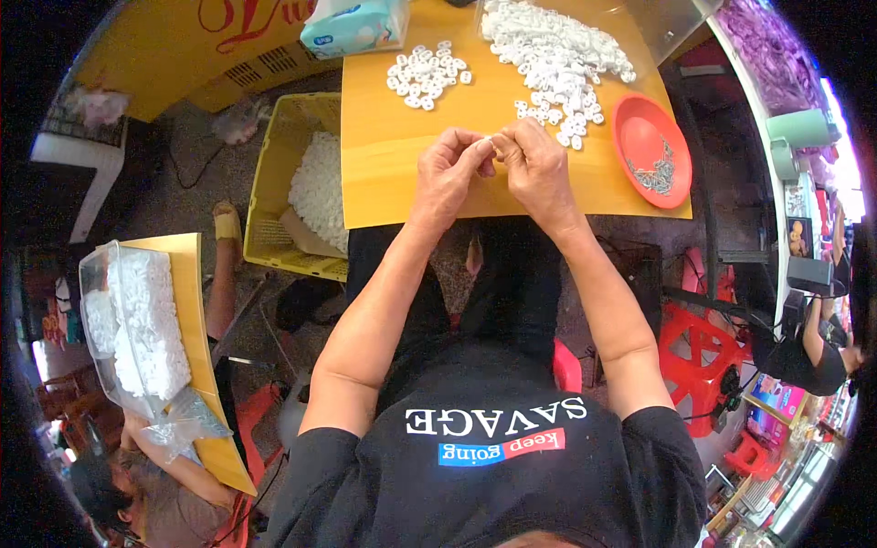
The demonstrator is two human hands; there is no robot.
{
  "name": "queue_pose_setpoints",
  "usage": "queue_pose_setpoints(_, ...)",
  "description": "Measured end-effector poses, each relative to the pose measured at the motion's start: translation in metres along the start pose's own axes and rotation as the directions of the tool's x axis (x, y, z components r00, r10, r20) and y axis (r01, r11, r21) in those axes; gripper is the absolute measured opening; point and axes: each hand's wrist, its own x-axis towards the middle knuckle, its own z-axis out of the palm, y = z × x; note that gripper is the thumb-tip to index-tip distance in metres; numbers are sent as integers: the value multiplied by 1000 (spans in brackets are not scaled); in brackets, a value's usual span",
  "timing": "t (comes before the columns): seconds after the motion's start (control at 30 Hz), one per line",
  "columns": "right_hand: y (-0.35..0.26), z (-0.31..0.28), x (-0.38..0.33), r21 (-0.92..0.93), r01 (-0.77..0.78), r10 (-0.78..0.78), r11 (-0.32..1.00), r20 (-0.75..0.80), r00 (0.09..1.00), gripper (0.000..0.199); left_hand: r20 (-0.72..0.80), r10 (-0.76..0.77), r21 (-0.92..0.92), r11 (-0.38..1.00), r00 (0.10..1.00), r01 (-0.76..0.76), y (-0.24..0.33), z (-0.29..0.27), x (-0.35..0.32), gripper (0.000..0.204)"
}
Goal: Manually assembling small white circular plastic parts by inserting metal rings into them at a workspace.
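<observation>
Over the near part of the yellow tabletop (384,183), my left hand (448,172) and my right hand (537,164) meet fingertip to fingertip. Both are closed in a pinch. What they hold between them is too small and covered by the fingers to make out. Beyond my left hand lies a small loose group of white oval plastic pieces (426,75). A larger heap of similar white pieces (557,64) spreads beyond my right hand, spilling toward it. To the right, a red oval dish (639,128) contains small thin silvery metal parts (656,173).
A tissue pack (354,29) sits at the table's far left. Left of the table, a yellow crate (265,201) holds many white pieces. Farther left, another person sits at a board with a clear bin (137,320) of white pieces. A red stool (699,356) stands at right.
</observation>
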Motion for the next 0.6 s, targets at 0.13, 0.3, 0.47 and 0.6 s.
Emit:
queue_pose_setpoints(0.13,-4,-3,0,-37,-3,2,999,-40,999,7,-24,8,-3,1000,1000,-9,2,1,-2,11)
queue_pose_setpoints(0.3,-7,-14,4,-72,73,-73,995,0,997,7,-21,18,-14,1000,1000,-19,2,3,-3,11)
queue_pose_setpoints(0.47,-1,3,-1,-82,51,-57,995,-67,996,10,-76,33,19,999,997,-31,0,6,-5,11)
queue_pose_setpoints(0.6,2,5,1,-78,39,-46,996,-99,994,11,-18,36,30,999,999,-35,0,5,1,11)
